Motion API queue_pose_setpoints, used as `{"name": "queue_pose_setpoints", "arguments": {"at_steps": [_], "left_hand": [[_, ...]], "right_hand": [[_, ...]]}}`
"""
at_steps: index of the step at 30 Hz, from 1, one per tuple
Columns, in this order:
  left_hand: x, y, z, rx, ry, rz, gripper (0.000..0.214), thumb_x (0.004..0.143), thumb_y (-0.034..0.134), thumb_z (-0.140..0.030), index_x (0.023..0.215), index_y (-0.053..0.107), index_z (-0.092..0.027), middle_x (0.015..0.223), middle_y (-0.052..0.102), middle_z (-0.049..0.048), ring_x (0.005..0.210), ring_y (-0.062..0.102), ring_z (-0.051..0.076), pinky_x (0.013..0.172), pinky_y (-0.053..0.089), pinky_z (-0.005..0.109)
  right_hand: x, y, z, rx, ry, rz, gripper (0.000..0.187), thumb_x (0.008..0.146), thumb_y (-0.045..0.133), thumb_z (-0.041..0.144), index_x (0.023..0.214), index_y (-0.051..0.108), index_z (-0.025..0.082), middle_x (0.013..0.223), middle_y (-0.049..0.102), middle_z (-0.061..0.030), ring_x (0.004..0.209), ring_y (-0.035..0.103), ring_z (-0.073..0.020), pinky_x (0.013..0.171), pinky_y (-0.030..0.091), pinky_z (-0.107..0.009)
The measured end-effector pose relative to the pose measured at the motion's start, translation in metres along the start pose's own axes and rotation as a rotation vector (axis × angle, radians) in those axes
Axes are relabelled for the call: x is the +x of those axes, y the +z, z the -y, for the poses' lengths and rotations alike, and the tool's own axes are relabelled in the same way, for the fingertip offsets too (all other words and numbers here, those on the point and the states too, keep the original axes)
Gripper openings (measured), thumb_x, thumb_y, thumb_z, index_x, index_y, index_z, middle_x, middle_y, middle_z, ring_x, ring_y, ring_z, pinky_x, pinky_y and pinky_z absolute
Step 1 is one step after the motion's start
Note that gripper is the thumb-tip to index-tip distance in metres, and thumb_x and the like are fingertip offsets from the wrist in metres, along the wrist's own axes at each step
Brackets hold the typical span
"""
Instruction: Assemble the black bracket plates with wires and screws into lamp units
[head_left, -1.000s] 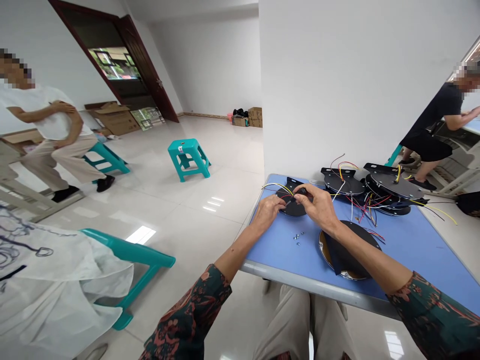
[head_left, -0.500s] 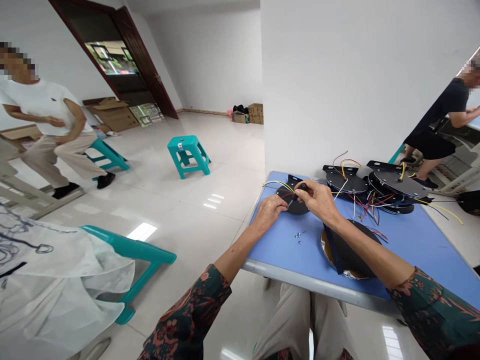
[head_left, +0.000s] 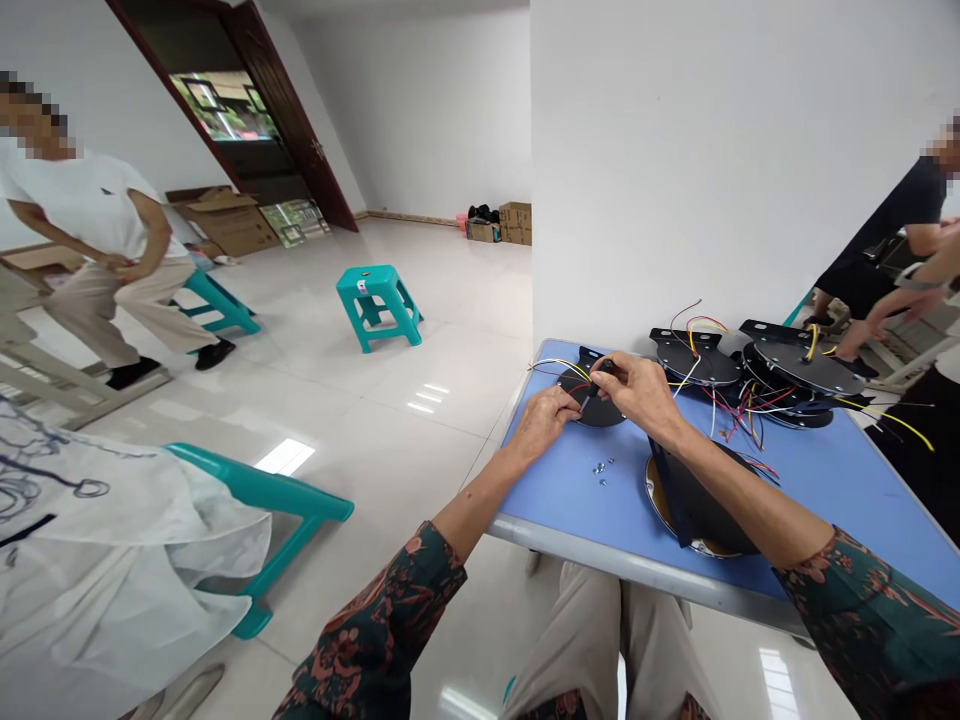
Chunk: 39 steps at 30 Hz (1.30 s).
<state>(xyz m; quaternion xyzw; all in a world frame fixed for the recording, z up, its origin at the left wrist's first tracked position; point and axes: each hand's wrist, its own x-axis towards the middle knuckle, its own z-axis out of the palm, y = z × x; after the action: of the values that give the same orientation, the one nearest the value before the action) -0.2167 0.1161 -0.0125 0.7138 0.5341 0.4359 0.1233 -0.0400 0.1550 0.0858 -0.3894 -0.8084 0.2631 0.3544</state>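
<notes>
On the blue table [head_left: 536, 495], the loose screws [head_left: 601, 468] should be left undisturbed. Beyond them, at far left, the black disc [head_left: 604, 413] should be steadied by the left hand [head_left: 544, 425], whose fingertips are bunched beside the screwdriver [head_left: 595, 388]; their hold cannot be told. The screwdriver is grasped by the right hand [head_left: 643, 395] and is best kept square, wires [head_left: 559, 362] guided aside.

One head-height view, forward and down, near the blue table [head_left: 847, 505] at right, floor [head_left: 457, 365] farther left.
</notes>
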Motion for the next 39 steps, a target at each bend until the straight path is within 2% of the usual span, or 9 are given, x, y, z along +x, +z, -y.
{"name": "queue_pose_setpoints", "arguments": {"at_steps": [12,23,31,39], "left_hand": [[0.002,0.001,0.002,0.018,0.03,-0.002,0.011,0.085,0.072,-0.011,0.083,0.076,-0.021,0.085,0.074,0.0007,0.087,0.068,0.017,0.087,0.054,0.032],[0.001,0.0,0.002,-0.022,0.027,0.005,0.013,0.085,0.071,-0.008,0.081,0.075,-0.02,0.087,0.073,0.0009,0.088,0.068,0.017,0.086,0.054,0.031],[0.001,-0.003,0.005,-0.066,0.033,0.015,0.016,0.086,0.069,-0.007,0.084,0.078,-0.02,0.09,0.074,0.0016,0.09,0.068,0.017,0.087,0.055,0.031],[-0.001,-0.005,0.006,-0.107,-0.006,0.038,0.021,0.085,0.067,-0.004,0.085,0.079,-0.021,0.093,0.074,0.0019,0.091,0.068,0.017,0.087,0.055,0.03]], "right_hand": [[0.003,-0.001,0.0,-0.025,-0.013,0.003,0.01,0.083,0.062,0.028,0.082,0.07,0.022,0.059,0.066,0.0005,0.059,0.063,-0.018,0.061,0.049,-0.03],[0.005,0.002,0.002,-0.02,-0.031,-0.006,0.008,0.084,0.064,0.028,0.08,0.069,0.024,0.06,0.065,-0.0004,0.059,0.062,-0.0188,0.062,0.048,-0.032],[0.007,0.002,0.004,-0.075,0.014,-0.007,0.009,0.085,0.064,0.027,0.08,0.069,0.022,0.06,0.066,-0.0011,0.063,0.063,-0.0201,0.067,0.047,-0.033],[0.003,-0.002,0.017,-0.137,0.085,0.033,0.011,0.088,0.06,0.024,0.088,0.07,0.018,0.065,0.068,-0.0017,0.068,0.066,-0.019,0.071,0.048,-0.031]]}}
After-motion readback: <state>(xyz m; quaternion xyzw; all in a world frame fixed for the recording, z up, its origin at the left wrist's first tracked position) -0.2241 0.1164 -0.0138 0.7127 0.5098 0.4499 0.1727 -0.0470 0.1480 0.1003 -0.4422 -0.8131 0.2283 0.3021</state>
